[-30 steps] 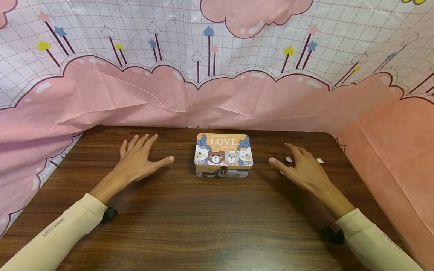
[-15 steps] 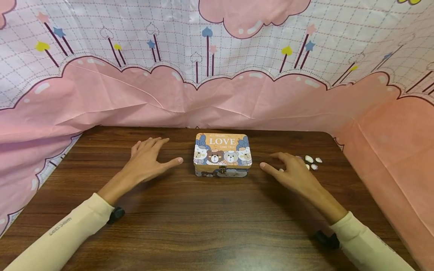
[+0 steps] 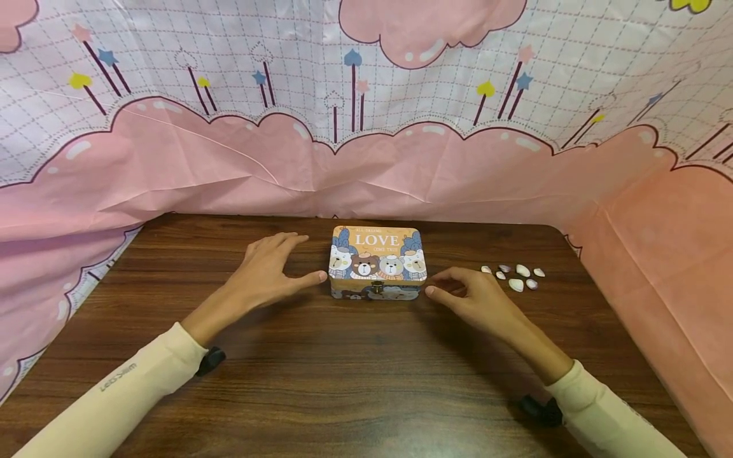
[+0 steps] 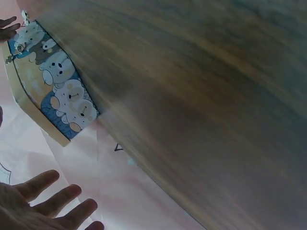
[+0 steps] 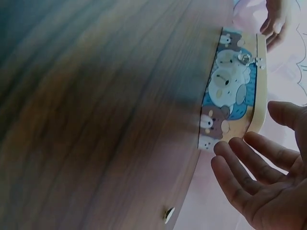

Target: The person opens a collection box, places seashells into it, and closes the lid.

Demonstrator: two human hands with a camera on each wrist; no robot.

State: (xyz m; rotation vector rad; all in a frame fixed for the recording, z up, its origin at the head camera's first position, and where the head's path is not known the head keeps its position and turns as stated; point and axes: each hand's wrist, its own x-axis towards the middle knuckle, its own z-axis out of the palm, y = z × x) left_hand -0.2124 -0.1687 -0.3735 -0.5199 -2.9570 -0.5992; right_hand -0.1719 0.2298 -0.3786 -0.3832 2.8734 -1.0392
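A small tin box (image 3: 378,262) with a bear print, the word LOVE on its lid and a metal clasp (image 3: 376,287) in front stands closed on the dark wooden table. To its left is my left hand (image 3: 260,277), fingers spread and thumb tip close to the box's left side. My right hand (image 3: 478,299) is at the right side, with thumb and fingertips right by the box's front right corner. Neither hand holds anything. In the right wrist view, the right fingers (image 5: 259,167) extend loosely beside the box (image 5: 230,91).
Several small white and purplish seashells (image 3: 516,285) lie on the table (image 3: 355,381) right of the box, beyond my right hand. A pink and white cloud-patterned cloth (image 3: 366,165) hangs behind the table and along its sides.
Both hands have moved inward toward the box, the left one rightward and the right one leftward. The seashells, partly covered before by my right hand, now show. The box has stayed put.
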